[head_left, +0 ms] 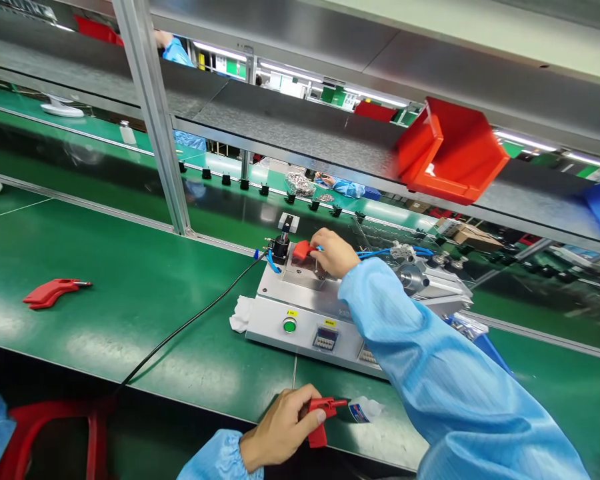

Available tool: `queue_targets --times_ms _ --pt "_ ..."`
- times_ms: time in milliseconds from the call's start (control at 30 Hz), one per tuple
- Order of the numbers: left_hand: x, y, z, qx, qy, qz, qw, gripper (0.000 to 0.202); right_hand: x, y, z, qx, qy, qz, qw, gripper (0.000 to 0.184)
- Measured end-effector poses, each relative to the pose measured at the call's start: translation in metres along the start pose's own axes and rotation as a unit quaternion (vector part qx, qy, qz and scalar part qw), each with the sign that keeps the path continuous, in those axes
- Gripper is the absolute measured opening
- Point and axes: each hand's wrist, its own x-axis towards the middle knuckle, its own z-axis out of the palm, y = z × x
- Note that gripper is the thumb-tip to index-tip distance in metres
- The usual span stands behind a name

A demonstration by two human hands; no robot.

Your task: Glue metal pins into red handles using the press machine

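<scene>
My left hand [283, 427], at the bench's front edge, grips a red plastic handle-shaped part [319, 437] between thumb and fingers; a narrow red tip points right. My right hand [334, 253] reaches over the grey bench-top machine [305, 300], its fingers closed on another red plastic part [301, 251] at the metal fixture block [307, 270]. The fingers partly hide this piece. Just left of it stands a black cylinder [281, 248] with a small metal plate on top. Farther left, a similar red handle [53, 293] with a dark metallic tip lies on the green bench.
A crumpled white wrapper with a blue label [364, 409] lies near my left hand. A black cable [195, 313] crosses the bench from the machine. A red bin [450, 157] sits on the shelf above. A red chair [55, 420] stands at lower left. Co-workers' blue sleeves show beyond.
</scene>
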Motion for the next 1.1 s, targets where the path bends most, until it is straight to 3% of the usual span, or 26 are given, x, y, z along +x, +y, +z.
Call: queue_targets --times_ms 67,133,267,433,533,600,667,800,867,900,967,1033,1100 --pt "0.001 0.000 -0.001 -0.032 -0.008 -0.006 0.999 0.028 -0.003 0.013 -0.010 0.068 0.087 0.016 0.994 0.014" --pt "0.001 -0.001 -0.001 -0.080 -0.021 -0.020 0.996 0.028 -0.015 0.024 -0.023 0.126 0.111 0.021 0.986 0.016" --pt "0.001 -0.007 0.000 -0.128 -0.013 -0.018 0.991 0.032 -0.064 0.036 -0.035 0.132 -0.004 -0.038 0.990 0.014" --pt "0.009 -0.012 -0.001 -0.233 -0.011 -0.040 0.972 0.060 -0.116 0.037 -0.001 0.029 -0.039 -0.017 0.999 0.011" --pt "0.013 -0.012 -0.003 -0.335 -0.029 -0.058 0.940 0.078 -0.128 0.037 0.017 0.039 0.002 0.012 0.999 0.015" --pt "0.010 -0.009 -0.007 -0.368 -0.037 -0.079 0.926 0.077 -0.137 0.037 0.019 0.053 0.041 0.024 0.997 0.022" --pt "0.004 0.000 -0.016 -0.359 -0.026 -0.085 0.929 0.070 -0.153 0.037 0.015 0.072 0.073 0.030 0.994 0.024" --pt "0.005 0.041 -0.059 -0.208 0.039 -0.003 0.977 0.055 -0.202 0.035 0.004 0.157 0.135 0.059 0.977 0.029" --pt "0.024 0.073 -0.091 -0.061 0.100 0.055 0.992 0.044 -0.229 0.031 0.003 0.206 0.168 0.104 0.958 0.033" --pt "0.039 0.090 -0.108 0.033 0.138 0.089 0.986 0.039 -0.242 0.028 0.005 0.228 0.183 0.132 0.947 0.035" --pt "0.074 0.123 -0.137 0.221 0.199 0.124 0.947 0.040 -0.266 0.020 0.013 0.273 0.209 0.190 0.920 0.039" --pt "0.109 0.148 -0.155 0.390 0.205 0.078 0.894 0.044 -0.285 0.012 0.025 0.311 0.226 0.230 0.894 0.042" --pt "0.135 0.165 -0.161 0.523 0.169 0.008 0.835 0.045 -0.302 0.005 0.039 0.336 0.231 0.251 0.878 0.044"
